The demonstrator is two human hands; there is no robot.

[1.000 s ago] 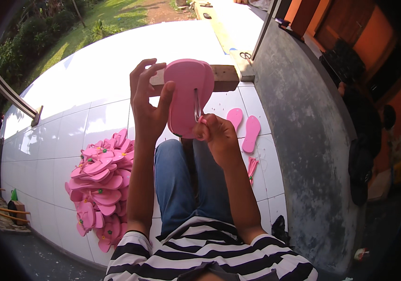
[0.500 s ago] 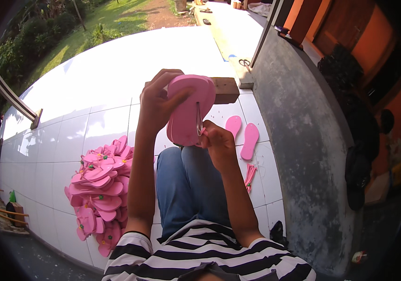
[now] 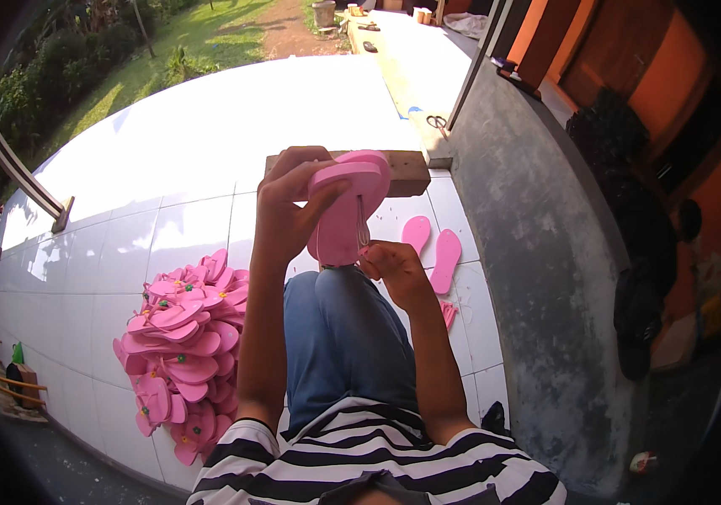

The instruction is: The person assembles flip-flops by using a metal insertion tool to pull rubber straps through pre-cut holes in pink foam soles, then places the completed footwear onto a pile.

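Note:
My left hand (image 3: 293, 198) grips a pair of pink flip-flop soles (image 3: 339, 223) above my knees, thumb on the near face and fingers behind. Out of a hole in the near sole comes a thin metal wire tool (image 3: 361, 220), running down along its face. At its lower end my right hand (image 3: 400, 271) is closed, pinching a small pink strap end (image 3: 364, 251) beside the sole's edge. The fingertips partly hide the strap and the tool's end. Behind the soles lies a wooden block (image 3: 408, 172).
A heap of pink flip-flops (image 3: 183, 337) with small coloured flower trims lies on the white tiles at left. Two loose pink soles (image 3: 444, 261) and some pink straps (image 3: 449, 315) lie at right, near a grey wall (image 3: 537, 252). Scissors (image 3: 437, 124) rest on the ledge beyond.
The soles have tilted, so their upper edges show more and the rear one stands out behind. My right hand has moved slightly down, still pinching by the wire tool.

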